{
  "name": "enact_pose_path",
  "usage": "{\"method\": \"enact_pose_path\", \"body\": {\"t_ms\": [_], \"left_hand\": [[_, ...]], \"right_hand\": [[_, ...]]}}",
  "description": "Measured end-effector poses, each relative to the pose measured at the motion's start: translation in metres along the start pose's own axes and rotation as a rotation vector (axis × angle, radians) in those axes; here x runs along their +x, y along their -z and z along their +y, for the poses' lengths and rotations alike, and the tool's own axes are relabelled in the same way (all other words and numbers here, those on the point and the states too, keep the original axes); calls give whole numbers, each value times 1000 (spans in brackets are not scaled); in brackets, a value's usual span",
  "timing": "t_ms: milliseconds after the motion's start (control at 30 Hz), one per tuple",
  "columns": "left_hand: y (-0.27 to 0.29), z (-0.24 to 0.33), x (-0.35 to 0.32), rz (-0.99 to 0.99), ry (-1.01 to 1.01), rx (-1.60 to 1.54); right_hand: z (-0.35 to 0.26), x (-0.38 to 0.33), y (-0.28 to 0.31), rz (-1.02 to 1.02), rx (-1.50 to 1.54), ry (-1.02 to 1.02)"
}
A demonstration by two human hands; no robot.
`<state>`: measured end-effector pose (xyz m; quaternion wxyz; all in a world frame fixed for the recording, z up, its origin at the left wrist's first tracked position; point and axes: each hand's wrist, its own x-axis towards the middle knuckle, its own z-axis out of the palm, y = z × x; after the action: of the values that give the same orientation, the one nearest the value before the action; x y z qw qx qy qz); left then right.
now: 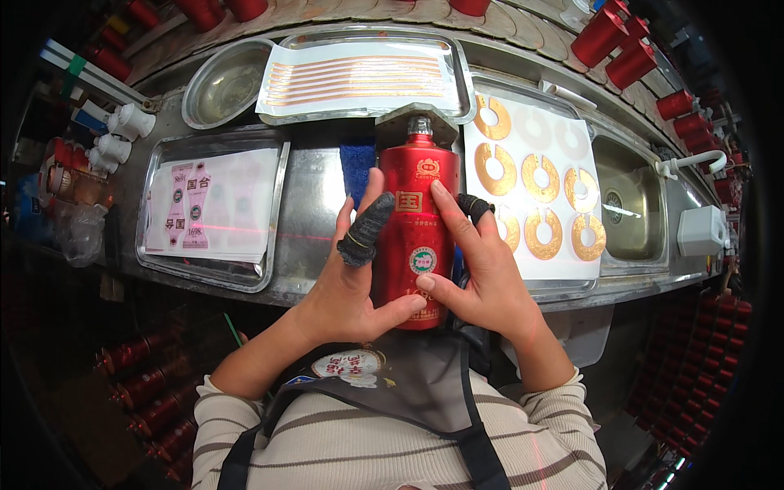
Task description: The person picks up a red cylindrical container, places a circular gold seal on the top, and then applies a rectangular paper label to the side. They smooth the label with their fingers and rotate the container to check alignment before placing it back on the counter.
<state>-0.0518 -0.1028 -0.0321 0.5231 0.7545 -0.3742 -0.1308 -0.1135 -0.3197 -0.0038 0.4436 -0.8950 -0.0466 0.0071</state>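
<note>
A red bottle [415, 220] with a silver cap lies lengthwise over the steel bench, its neck pointing away from me. Both hands grip it. My left hand [353, 278] wraps its left side, with a dark cot on one finger and the thumb under the base. My right hand [482, 269] clasps the right side, its forefinger pressed on a small gold label on the bottle's front and its thumb near a round green and white sticker lower down.
A tray [155, 245] of pink label sheets sits at left, a tray [465, 90] of gold strip stickers behind, a sheet of gold ring stickers [547, 180] at right. A round steel bowl [220, 82], a sink [633, 204] and many red bottles [612, 41] surround the bench.
</note>
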Motion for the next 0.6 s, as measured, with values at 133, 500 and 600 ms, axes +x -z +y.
{"method": "enact_pose_path", "body": {"t_ms": [133,500,600], "left_hand": [[-3,-7,-4,-44,99,-232],[-8,-17,-3,110,-73,-189],[4,-10,2,66,-224,199]], "right_hand": [[0,1,1,18,21,12],[-4,-2,3,13,71,-62],[1,-3,-1,41,2,5]]}}
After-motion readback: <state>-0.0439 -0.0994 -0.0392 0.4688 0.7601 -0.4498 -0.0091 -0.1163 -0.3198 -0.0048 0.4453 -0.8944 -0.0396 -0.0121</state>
